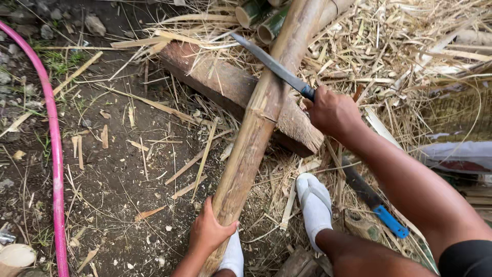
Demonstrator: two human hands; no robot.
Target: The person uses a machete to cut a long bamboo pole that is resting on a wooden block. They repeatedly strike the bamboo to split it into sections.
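Head view looks down on our two hands at work over a long bamboo pole [256, 123], which runs from our knees up and away, its middle resting across a thick wooden block [225, 84] lying on the dirt. Our left hand [207, 231] is wrapped around the near end of the pole, fingers closed on it, just beside our white-socked foot [231, 256]. Our right hand [333, 110] is clenched around the handle of a long machete [271, 64], whose grey blade lies slanted against the pole's right flank above the block. We judge the pole to be stiff and fairly heavy for its length, not likely to bend or crush; its skin looks dry and fibrous, so a bare palm should grip it well, though splintered edges could bite. The low end near the body seems the sound place to hold it, well apart from the blade. The pole is tan and streaked, with a raised joint and a peeled strip near the block. Around us lie straw-coloured shavings [400, 61], green bamboo stubs [261, 18], a pink hose [54, 154] and a blue-handled saw [376, 202] beside our other sandalled foot [315, 205].
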